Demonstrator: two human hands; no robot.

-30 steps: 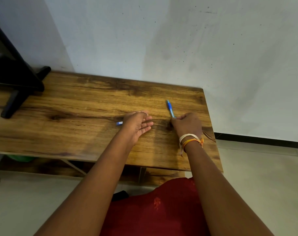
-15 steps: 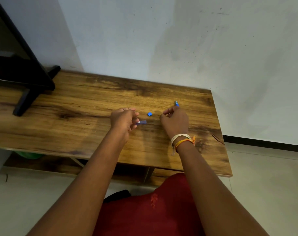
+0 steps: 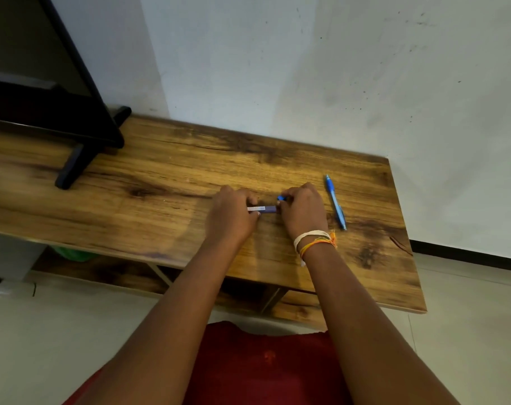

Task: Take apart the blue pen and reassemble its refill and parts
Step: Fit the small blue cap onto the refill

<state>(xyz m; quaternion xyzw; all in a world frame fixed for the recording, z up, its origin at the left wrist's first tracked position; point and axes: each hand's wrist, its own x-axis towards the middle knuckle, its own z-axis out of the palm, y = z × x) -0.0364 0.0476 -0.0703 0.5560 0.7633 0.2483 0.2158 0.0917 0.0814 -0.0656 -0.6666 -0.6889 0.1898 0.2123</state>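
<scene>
Pen barrel (image 3: 262, 209): pinched between both hands low over tabletop (image 3: 161, 182). Left hand (image 3: 234, 213) curled round pale end; right hand (image 3: 302, 211) gripping dark end plus small blue cap (image 3: 281, 197). Second blue pen (image 3: 335, 202) lying just right of right hand. Likely light, stiff, slippery, small parts easily lost; grip barrel ends firmly.

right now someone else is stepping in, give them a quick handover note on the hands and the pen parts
Left hand: pinches a short barrel piece, white and dark blue, low over the table.
Right hand: fingers curled round a small blue part at that piece's right end.
Blue pen: lies whole on the table, right of the right hand, untouched.
Done: some pieces are apart.
Left: whether the two pieces are joined is unclear; finish fitting the parts.
</scene>
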